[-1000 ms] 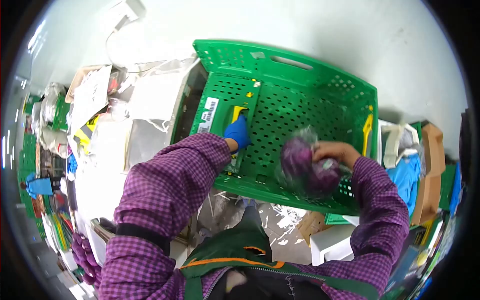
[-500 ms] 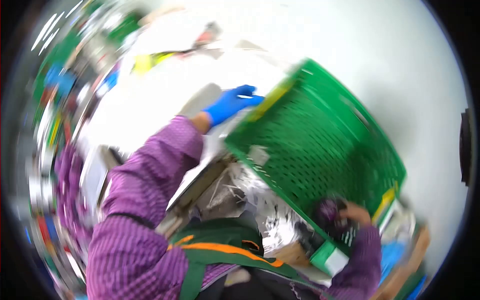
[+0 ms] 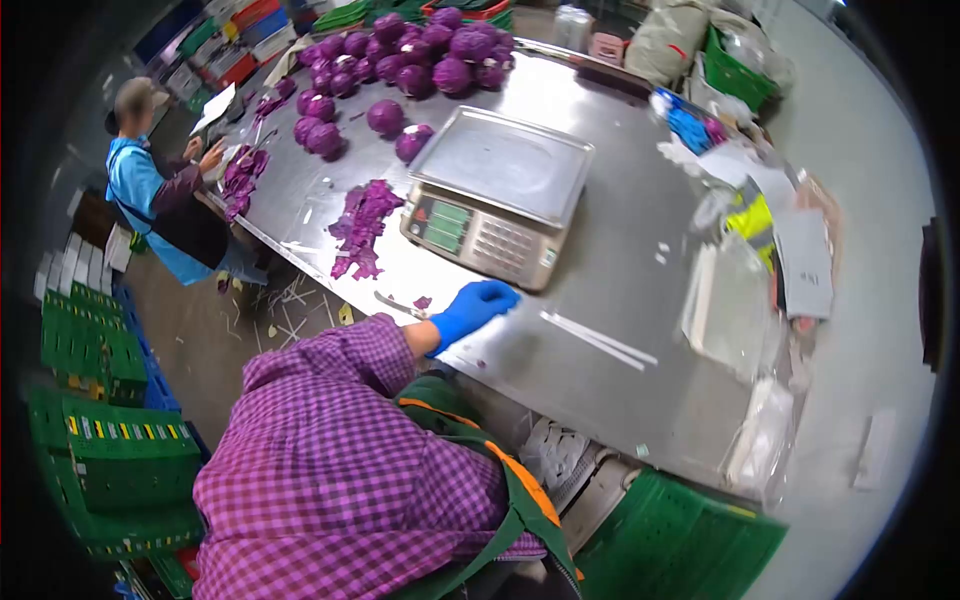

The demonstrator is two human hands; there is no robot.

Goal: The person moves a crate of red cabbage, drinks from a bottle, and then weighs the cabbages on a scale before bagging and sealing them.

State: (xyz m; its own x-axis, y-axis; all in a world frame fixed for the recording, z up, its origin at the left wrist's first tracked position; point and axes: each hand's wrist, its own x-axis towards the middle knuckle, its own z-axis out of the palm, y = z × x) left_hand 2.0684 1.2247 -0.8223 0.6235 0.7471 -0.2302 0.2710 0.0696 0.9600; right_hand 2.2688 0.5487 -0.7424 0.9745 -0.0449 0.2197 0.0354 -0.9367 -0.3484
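Blue-gloved, your left hand [image 3: 468,314] has bent fingers, but I can't tell if they are shut tight, with the digital scale [image 3: 485,238] just past them and red cabbages [image 3: 452,75] farther away.

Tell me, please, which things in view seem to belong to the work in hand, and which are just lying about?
Probably in the work:
- purple cabbages
- scale, near the left hand
- green crate

Probably just lying about:
- torn purple leaves
- two white strips
- yellow cloth
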